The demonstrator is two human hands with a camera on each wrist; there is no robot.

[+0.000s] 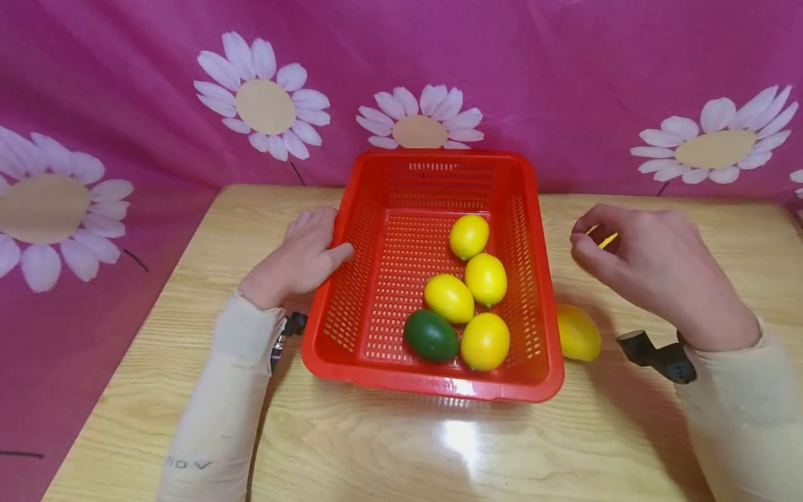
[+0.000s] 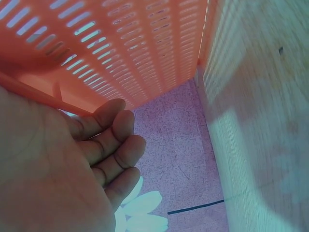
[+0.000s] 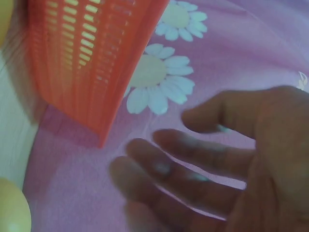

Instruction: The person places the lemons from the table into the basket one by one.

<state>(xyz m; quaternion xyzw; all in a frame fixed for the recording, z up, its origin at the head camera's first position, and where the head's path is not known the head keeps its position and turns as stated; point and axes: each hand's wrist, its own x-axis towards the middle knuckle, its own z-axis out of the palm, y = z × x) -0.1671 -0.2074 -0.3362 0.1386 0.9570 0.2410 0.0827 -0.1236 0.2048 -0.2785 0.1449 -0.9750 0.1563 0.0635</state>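
Observation:
A red slotted basket (image 1: pixel 433 387) stands mid-table and holds several yellow lemons (image 1: pixel 486 279) and one green fruit (image 1: pixel 430 335). My left hand (image 1: pixel 301 258) lies flat against the basket's left outer wall (image 2: pixel 135 48), and its fingers (image 2: pixel 113 145) are nearly straight. My right hand (image 1: pixel 652 268) hovers over the table to the right of the basket, with its fingers (image 3: pixel 193 164) loosely spread and nothing in them. Below that hand, one more yellow lemon (image 1: pixel 577 333) lies on the table beside the basket's right wall. A sliver of something yellow (image 1: pixel 607 240) shows behind the right fingers.
The wooden table (image 1: pixel 401 446) is backed and flanked by a pink cloth with white daisies (image 1: pixel 263 104). Wrist-mounted camera parts (image 1: pixel 659 355) stick out near both cuffs. The table's left edge (image 1: pixel 125 348) runs close to my left forearm.

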